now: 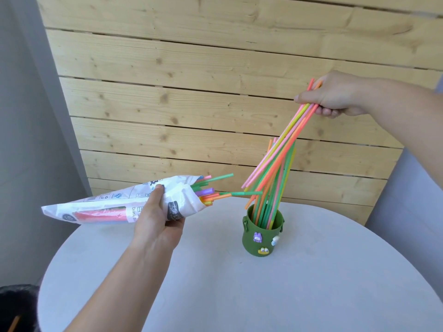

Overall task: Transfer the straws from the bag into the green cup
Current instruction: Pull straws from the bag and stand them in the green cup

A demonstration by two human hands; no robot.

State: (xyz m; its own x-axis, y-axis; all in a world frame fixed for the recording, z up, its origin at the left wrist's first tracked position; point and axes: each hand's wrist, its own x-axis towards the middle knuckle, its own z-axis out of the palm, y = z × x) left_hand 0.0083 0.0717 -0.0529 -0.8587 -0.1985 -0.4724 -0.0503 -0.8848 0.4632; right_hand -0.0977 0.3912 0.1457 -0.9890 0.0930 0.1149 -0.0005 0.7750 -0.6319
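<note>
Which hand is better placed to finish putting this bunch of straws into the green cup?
Right. The right hand grips the straw bunch, angled down toward the green cup below it; the left hand holds the bag.

The green cup [262, 236], stuck with small charms, stands upright near the table's [239, 295] far edge, coloured straws [280, 152] slanting up out of it. The white printed bag [107, 204] lies tilted above the table's left edge, more straws [207, 190] poking from its open mouth.
</note>
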